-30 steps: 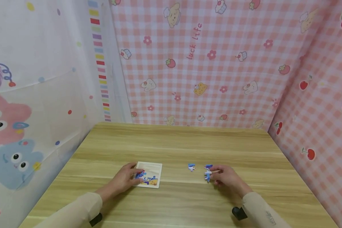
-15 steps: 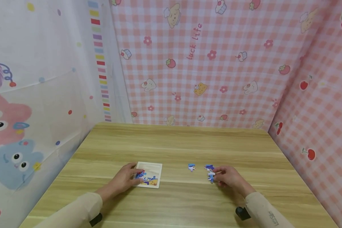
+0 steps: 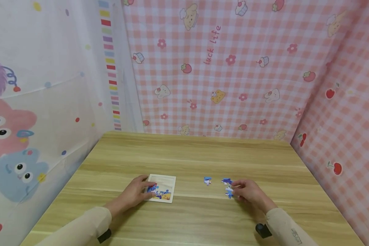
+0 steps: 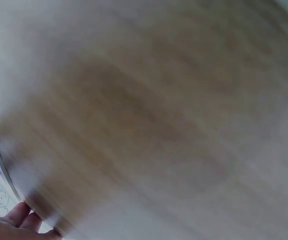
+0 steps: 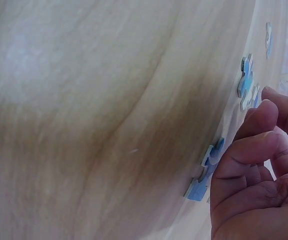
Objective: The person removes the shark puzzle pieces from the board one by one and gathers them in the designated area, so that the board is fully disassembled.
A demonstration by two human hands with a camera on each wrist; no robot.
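My left hand point(image 3: 136, 193) lies over the left side of a white square puzzle tray point(image 3: 173, 189). Its spread fingers and thumb rest on the frame and the fitted pieces point(image 3: 162, 194), partly hiding them. On the right, my right hand point(image 3: 249, 194) is low over the table, fingers loosely bent. Right at its fingertips lie a blue-and-white puzzle piece point(image 3: 229, 193) and, just beyond, a darker blue one point(image 3: 226, 181). Further left is another loose piece point(image 3: 207, 180). In the right wrist view, nothing shows between the fingers point(image 5: 265, 115); a blue piece point(image 5: 199, 186) lies beside them.
The wood-grain table point(image 3: 190, 222) stretches around both hands. A pink checked cloth point(image 3: 215, 78) hangs behind it, with more patterned cloth at both sides. Black wrist devices point(image 3: 263, 231) sit under the cuffs. The left wrist view is mostly blurred tabletop.
My right hand has shifted slightly right and toward me, and the blue-and-white piece at its fingertips has moved with it. The left hand and the tray have stayed put. The head view shifts slightly.
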